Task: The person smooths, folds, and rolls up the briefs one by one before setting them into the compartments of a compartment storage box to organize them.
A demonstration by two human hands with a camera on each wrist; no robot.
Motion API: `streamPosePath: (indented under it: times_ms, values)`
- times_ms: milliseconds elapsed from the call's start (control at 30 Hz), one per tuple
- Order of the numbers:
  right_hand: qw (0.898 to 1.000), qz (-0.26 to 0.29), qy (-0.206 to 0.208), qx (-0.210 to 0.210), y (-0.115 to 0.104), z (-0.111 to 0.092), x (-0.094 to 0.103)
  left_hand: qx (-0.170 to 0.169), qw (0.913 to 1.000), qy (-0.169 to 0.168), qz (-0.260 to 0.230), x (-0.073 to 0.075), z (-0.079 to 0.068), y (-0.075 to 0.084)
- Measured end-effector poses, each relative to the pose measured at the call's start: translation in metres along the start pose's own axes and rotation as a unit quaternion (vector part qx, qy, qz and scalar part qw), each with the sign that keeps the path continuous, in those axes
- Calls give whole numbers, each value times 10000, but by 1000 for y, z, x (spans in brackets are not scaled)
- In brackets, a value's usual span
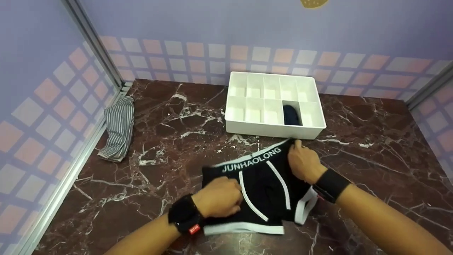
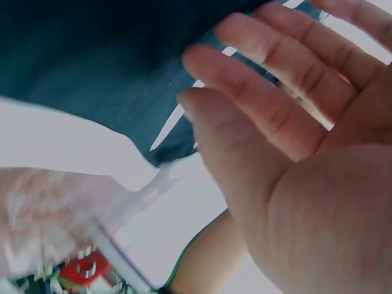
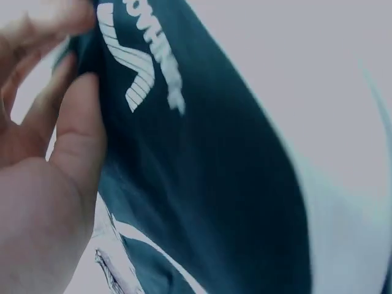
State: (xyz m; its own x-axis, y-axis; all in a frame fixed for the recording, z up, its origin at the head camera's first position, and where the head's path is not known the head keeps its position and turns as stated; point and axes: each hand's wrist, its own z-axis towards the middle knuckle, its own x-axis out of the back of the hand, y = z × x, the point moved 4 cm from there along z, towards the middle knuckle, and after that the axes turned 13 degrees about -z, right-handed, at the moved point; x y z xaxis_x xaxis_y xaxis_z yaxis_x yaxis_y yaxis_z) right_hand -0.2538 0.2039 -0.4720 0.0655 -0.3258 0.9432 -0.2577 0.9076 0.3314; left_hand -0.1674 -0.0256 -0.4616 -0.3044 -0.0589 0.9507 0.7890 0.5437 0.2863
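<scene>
A pair of black boxer briefs (image 1: 262, 187) with white piping, white leg hems and a lettered waistband is spread at a slant over the marble surface. My right hand (image 1: 303, 161) pinches the right end of the waistband, just in front of the white box. In the right wrist view, the thumb (image 3: 82, 122) lies against the dark cloth. My left hand (image 1: 221, 196) is over the left part of the briefs. The left wrist view shows its fingers (image 2: 263, 92) loosely bent, with no cloth between thumb and fingertips and the dark fabric beyond them.
A white divided box (image 1: 276, 130) stands at the back against the tiled-pattern wall; one front compartment holds a dark navy folded cloth (image 1: 291, 116). A grey striped cloth (image 1: 119, 127) lies at the left by the metal wall rail (image 1: 74, 177). Panels enclose the marble top (image 1: 170, 134) on several sides.
</scene>
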Motion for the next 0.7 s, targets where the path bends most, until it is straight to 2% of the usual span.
streamPosePath:
  times_ms: [100, 200, 333, 533, 600, 700]
  values:
    - [9989, 103, -286, -358, 9, -15, -7, 330, 9992, 240, 37, 6, 1, -16]
    - [9979, 87, -416, -493, 12, -31, -11, 508, 9976, 472, 89, 9, 3, -31]
    - [9980, 1, -503, -393, 13, -45, -10, 725, 9953, 628, 111, 11, 3, -52]
    - [9947, -200, -975, -245, 17, -52, 0, 1137, 9904, 776, 110, 19, 4, -76]
    - [9947, -288, -942, -283, 19, -50, 6, 1180, 9899, 782, 15, 23, 6, -80]
    - [9975, -319, -594, -214, 19, -46, 16, 1126, 9909, 673, -289, 27, 12, -81]
